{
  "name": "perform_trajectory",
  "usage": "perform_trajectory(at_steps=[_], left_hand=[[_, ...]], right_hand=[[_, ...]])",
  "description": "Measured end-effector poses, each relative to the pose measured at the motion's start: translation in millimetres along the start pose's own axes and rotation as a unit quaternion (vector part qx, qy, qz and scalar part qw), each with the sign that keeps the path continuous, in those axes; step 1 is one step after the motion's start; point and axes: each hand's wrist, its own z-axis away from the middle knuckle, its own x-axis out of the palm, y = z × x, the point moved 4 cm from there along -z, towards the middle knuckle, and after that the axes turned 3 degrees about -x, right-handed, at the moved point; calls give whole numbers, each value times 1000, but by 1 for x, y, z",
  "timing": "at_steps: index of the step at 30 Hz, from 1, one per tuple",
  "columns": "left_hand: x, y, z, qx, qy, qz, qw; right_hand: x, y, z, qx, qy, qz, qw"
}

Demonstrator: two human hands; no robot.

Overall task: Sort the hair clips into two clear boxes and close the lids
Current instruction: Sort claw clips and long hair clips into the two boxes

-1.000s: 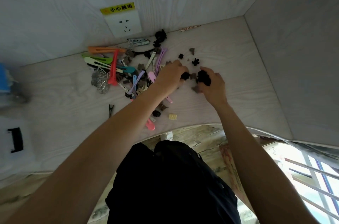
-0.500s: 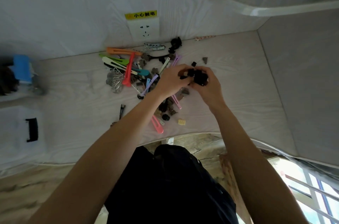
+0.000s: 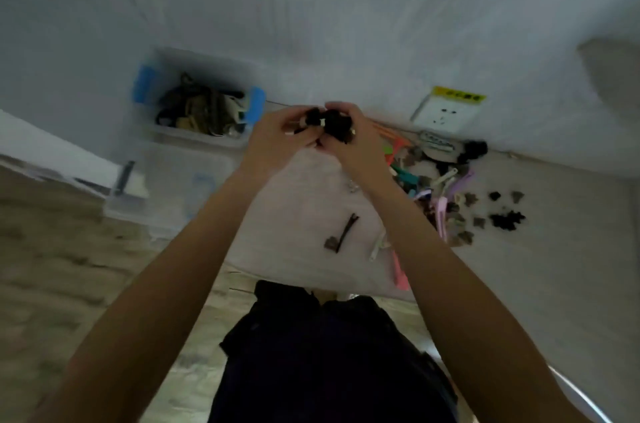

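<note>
My left hand [image 3: 277, 142] and my right hand [image 3: 356, 142] are cupped together above the table, both holding a bunch of small black claw clips [image 3: 329, 121]. Just left of my hands stands an open clear box with blue latches [image 3: 152, 62], with dark and brown clips inside. A second clear box [image 3: 166, 190] lies nearer me, blurred. The pile of colourful hair clips [image 3: 426, 180] lies to the right of my hands, with small black and brown clips [image 3: 505, 218] scattered beyond it. A dark bobby pin [image 3: 343, 232] lies alone below my hands.
A wall socket with a yellow label [image 3: 446, 110] sits on the wall behind the pile. The pale table [image 3: 571, 266] ends in a curved front edge near my body. Wood-patterned floor [image 3: 52, 266] shows at the lower left.
Both hands lifted the black clips off the table and carried them left toward the blue-latched box. My view swung left, so the clip pile now lies to the right.
</note>
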Motion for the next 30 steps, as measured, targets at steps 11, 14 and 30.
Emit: perform_trajectory(at_steps=[11,14,30], left_hand=[[-148,-52,-31,-46,130,-167,976],[-155,-60,-31,-35,104,-223,969],[-56,-8,3,292,75,-259,917]], right_hand=[[143,-55,-76,-78,-107,159,978],[150,-55,-88,-77,-90,215,969],[23,9,30,-72,65,233,968]])
